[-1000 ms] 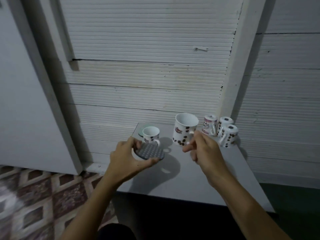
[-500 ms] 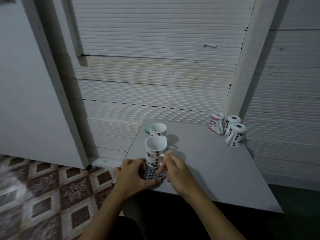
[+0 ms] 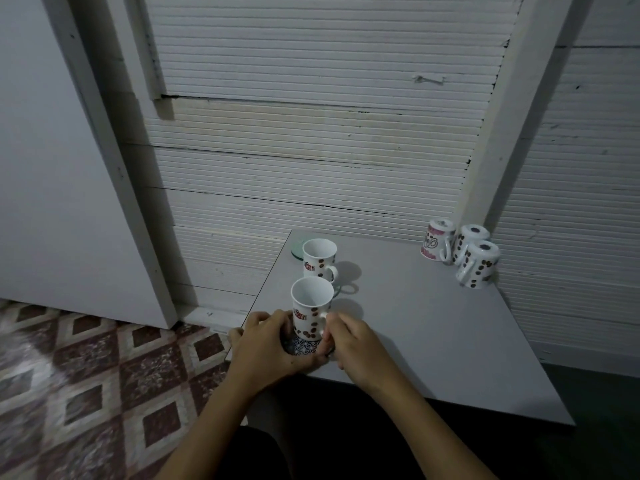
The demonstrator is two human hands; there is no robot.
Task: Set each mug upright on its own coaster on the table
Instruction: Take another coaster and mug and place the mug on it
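At the table's (image 3: pixel 433 341) near edge, a left hand (image 3: pixel 266 344) curls around the coaster (image 3: pixel 304 345), steadying it, as the right hand (image 3: pixel 349 341) pinches the upright mug's (image 3: pixel 309 308) handle, seating it.

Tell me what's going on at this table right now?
A person is seating a bean-print mug upright on a patterned coaster at the table's near left edge. The left hand steadies the coaster; the right hand grips the mug's handle side. Another mug stands upright behind, and three upside-down mugs wait at the far right.
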